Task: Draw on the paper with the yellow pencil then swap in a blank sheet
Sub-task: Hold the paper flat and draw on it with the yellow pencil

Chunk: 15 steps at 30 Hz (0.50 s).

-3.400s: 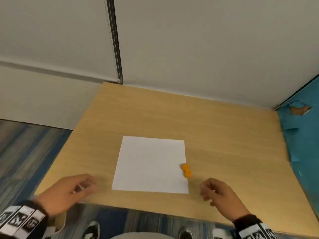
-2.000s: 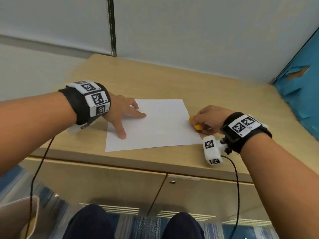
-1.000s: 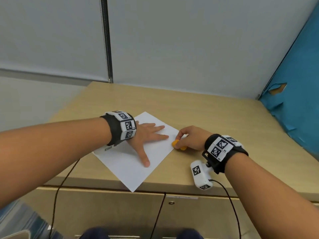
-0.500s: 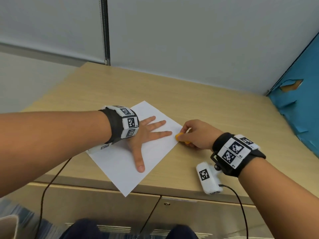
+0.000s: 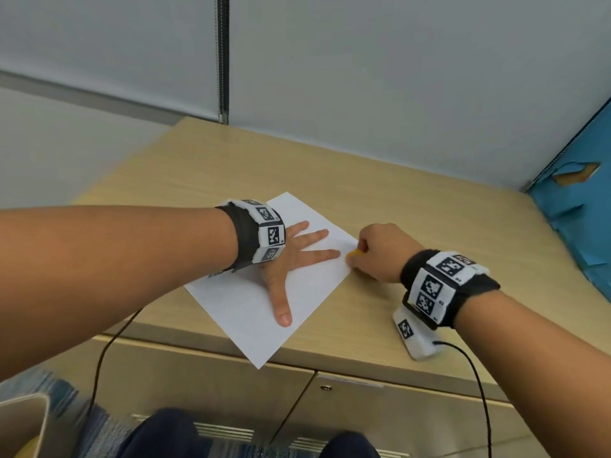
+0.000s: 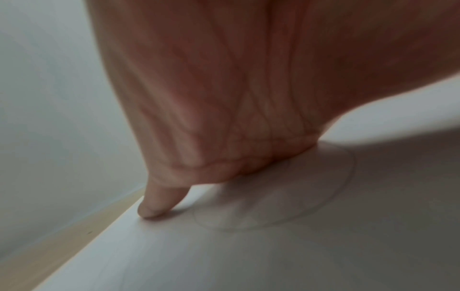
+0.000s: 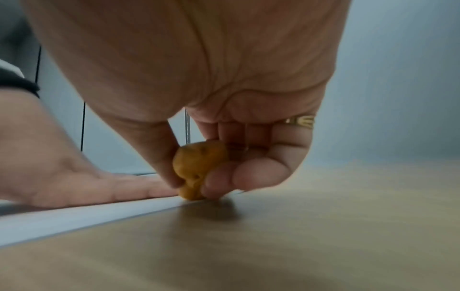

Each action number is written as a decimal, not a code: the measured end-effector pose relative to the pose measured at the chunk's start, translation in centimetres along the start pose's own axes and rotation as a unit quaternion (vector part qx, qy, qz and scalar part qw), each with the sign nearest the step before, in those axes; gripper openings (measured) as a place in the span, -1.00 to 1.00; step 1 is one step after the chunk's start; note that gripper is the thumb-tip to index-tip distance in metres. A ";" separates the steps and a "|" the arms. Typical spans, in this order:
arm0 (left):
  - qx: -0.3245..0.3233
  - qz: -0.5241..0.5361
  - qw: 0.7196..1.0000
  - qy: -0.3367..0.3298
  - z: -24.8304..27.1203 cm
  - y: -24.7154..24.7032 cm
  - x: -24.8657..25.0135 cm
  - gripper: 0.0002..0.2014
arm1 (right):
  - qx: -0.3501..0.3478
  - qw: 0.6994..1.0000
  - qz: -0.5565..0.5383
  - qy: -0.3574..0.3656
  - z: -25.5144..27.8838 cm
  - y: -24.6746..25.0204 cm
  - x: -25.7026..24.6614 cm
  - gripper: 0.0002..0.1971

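A white sheet of paper (image 5: 261,305) lies skewed on the wooden desk (image 5: 380,200), one corner hanging over the front edge. My left hand (image 5: 297,256) presses flat on the paper with its fingers spread; in the left wrist view the palm (image 6: 224,98) rests on the paper (image 6: 248,256). My right hand (image 5: 377,252) pinches a short, stubby yellow-orange pencil (image 5: 353,253) at the paper's right edge. In the right wrist view the thumb and fingers grip the yellow-orange pencil (image 7: 196,167), its lower end touching down at the paper's edge (image 7: 99,212).
Grey partition walls (image 5: 363,77) stand behind the desk. A blue panel (image 5: 578,206) borders the right side. Cabinet doors (image 5: 231,375) sit under the desk front, and my knees (image 5: 165,438) show below. Cables hang from both wrist cameras.
The paper has turned from square to skewed under my left hand. Over the last half second both hands kept their places, with the right hand still pinching the pencil at the paper's edge.
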<state>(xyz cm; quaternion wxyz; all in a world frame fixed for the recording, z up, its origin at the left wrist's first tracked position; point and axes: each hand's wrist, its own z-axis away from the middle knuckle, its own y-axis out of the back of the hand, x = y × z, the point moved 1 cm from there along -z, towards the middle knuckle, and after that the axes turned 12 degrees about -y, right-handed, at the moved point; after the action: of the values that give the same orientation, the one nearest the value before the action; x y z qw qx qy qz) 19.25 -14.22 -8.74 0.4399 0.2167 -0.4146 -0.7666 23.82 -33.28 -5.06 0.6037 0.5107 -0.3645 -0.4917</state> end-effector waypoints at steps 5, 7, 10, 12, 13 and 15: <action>-0.013 -0.025 1.000 0.004 0.0 0.3 0.1 0.45 | -0.028 0.989 -0.003 0.144 4.3 -2.5 -3.2 -0.81; -0.013 -0.021 1.000 0.006 -0.1 0.2 0.0 0.46 | -0.043 0.987 -0.014 0.152 4.5 -2.5 -3.3 -0.80; 0.001 -0.003 1.000 0.013 -0.2 0.1 0.1 0.46 | -0.029 0.997 0.004 0.073 1.7 -0.8 -1.7 -0.75; 0.004 0.006 1.000 0.019 -0.3 0.0 0.2 0.47 | 0.005 1.000 0.008 0.026 0.8 -0.3 -1.1 -0.76; 0.006 0.004 1.000 0.021 -0.4 0.0 0.2 0.47 | 0.014 0.999 0.012 0.033 1.2 -0.5 -1.4 -0.77; 0.008 -0.009 1.000 0.019 -0.3 0.0 0.1 0.45 | 0.006 0.994 0.021 0.105 3.2 -1.4 -2.7 -0.79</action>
<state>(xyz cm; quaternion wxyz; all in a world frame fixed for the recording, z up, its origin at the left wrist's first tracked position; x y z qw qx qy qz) 19.43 -14.49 -8.89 0.4388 0.2383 -0.4109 -0.7628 19.78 -31.51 -5.55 0.6459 0.5554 -0.3124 -0.4203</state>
